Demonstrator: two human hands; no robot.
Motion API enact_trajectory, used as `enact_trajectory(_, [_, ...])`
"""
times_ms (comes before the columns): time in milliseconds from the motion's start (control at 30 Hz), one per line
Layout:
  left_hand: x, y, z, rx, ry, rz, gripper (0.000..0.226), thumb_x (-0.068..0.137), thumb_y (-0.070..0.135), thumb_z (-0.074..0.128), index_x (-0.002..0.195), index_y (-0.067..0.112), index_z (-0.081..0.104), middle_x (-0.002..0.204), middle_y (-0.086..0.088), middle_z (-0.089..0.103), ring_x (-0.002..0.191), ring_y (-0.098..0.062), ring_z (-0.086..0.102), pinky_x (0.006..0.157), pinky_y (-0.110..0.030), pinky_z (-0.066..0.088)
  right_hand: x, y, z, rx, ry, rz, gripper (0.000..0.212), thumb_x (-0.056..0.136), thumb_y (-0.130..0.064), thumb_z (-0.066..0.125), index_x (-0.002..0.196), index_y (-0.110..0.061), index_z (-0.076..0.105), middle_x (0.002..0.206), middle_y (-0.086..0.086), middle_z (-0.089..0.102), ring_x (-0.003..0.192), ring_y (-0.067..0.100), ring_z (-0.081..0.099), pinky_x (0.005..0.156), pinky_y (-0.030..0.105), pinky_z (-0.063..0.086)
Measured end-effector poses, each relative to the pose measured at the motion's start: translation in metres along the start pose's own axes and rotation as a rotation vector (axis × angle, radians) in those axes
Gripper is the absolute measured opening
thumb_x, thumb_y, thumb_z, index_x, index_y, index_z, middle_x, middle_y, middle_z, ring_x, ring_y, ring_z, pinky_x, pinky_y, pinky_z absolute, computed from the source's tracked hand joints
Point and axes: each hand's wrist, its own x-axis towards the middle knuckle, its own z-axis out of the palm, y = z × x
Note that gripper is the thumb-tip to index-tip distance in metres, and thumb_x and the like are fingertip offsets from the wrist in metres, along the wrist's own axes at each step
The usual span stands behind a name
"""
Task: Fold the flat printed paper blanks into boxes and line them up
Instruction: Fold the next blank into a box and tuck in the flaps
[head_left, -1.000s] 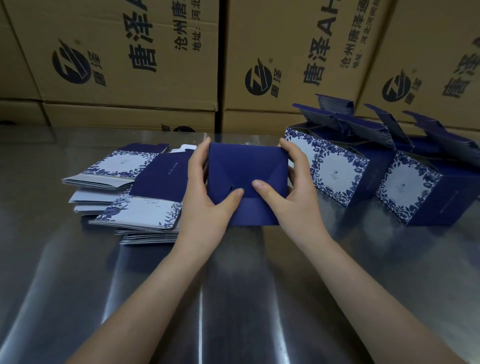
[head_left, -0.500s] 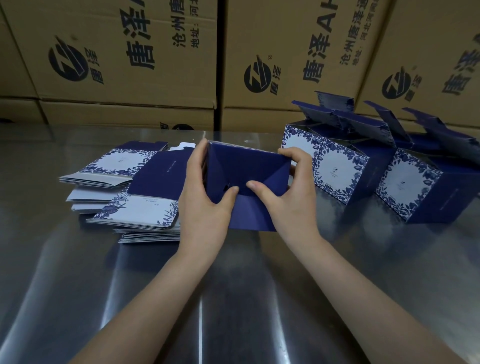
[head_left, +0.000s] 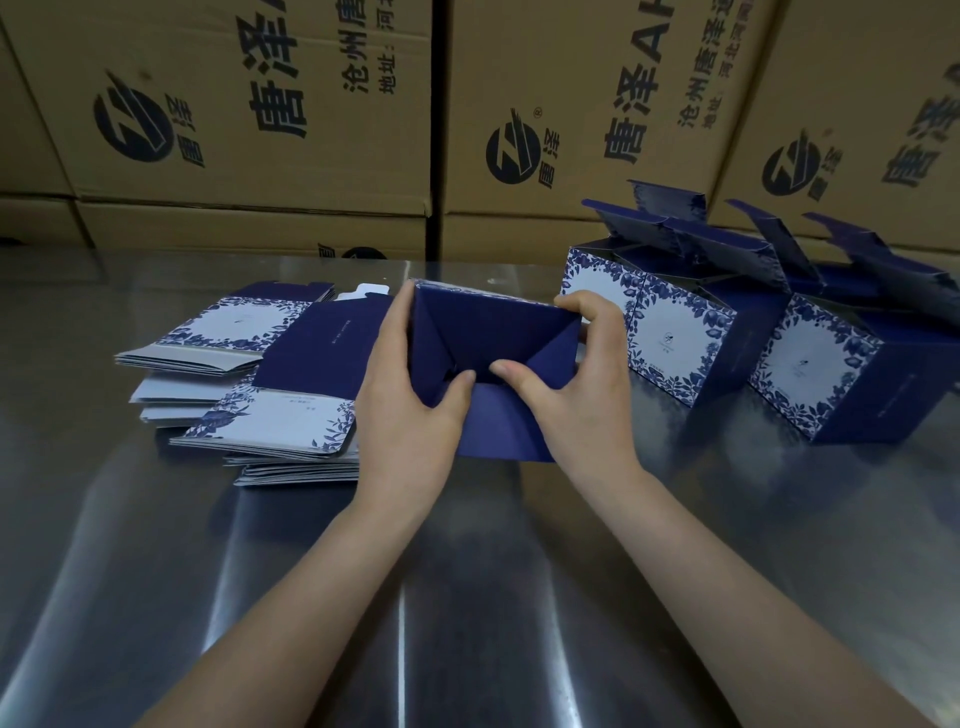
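Observation:
I hold a dark blue box blank half folded over the middle of the steel table. Its bottom flaps face me. My left hand grips its left side, thumb pressing the centre of the flaps. My right hand grips the right side, fingers curled over the top corner, thumb meeting the left thumb. A loose flap hangs below the thumbs. A pile of flat blue-and-white blanks lies just left of my left hand. Folded boxes with open lids stand in a row at the right.
Large brown cartons with printed logos wall off the back edge of the table. The nearest folded box stands a few centimetres from my right hand. Another folded box sits further right. Bare steel stretches toward me.
The blank has opened from a flatter shape into a deeper box form. My right fingers have curled over its top right corner, and both thumbs have pushed the flaps further in.

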Motion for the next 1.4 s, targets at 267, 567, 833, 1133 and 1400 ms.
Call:
enact_trajectory(267, [0.004,-0.007,-0.005,-0.026,-0.11,0.006,0.09,0.085,0.007,0.07,0.151,0.043,0.021,0.132,0.051,0.03,0.13,0.017,0.036,0.102,-0.004,0.034,0.0,0.002,-0.003,0.093,-0.042,0.014,0.055,0.08,-0.022,0.074,0.127,-0.019,0.046,0.121,-0.022,0.042,0.118,0.008,0.046,0.095,0.047,0.048])
enact_trajectory(567, [0.009,-0.009,-0.01,-0.042,-0.24,0.006,0.104,0.081,0.001,0.072,0.152,0.047,0.011,0.145,0.044,0.026,0.134,0.018,0.029,0.11,-0.013,0.032,0.003,0.003,-0.007,0.278,-0.082,0.095,0.042,0.084,-0.017,0.069,0.117,-0.029,0.047,0.129,0.003,0.047,0.118,0.018,0.051,0.089,0.038,0.053])
enact_trajectory(833, [0.011,-0.004,-0.01,-0.331,-0.353,-0.082,0.085,0.081,0.024,0.069,0.15,0.037,0.021,0.154,0.019,0.033,0.139,0.004,0.035,0.116,-0.038,0.034,0.009,0.003,-0.011,0.491,-0.014,0.292,0.007,0.088,-0.025,0.061,0.087,-0.027,0.054,0.121,-0.002,0.055,0.114,0.017,0.056,0.09,0.023,0.044])
enact_trajectory(1133, [0.017,-0.007,-0.01,-0.606,-0.238,-0.347,0.054,0.083,0.04,0.061,0.134,0.031,0.048,0.126,0.018,0.062,0.112,0.004,0.061,0.078,-0.017,0.051,0.012,0.012,-0.016,0.528,-0.089,0.334,0.022,0.08,-0.014,0.061,0.099,-0.026,0.058,0.11,-0.01,0.062,0.107,0.008,0.059,0.091,0.025,0.046])
enact_trajectory(1400, [0.018,-0.018,-0.014,-0.664,-0.387,-0.421,0.112,0.054,0.028,0.085,0.148,0.042,0.025,0.144,0.012,0.048,0.123,-0.004,0.057,0.083,-0.016,0.052,0.017,0.014,-0.024,0.551,-0.213,0.407,0.057,0.072,-0.005,0.051,0.122,-0.031,0.056,0.122,0.003,0.056,0.112,0.014,0.055,0.101,0.042,0.045])
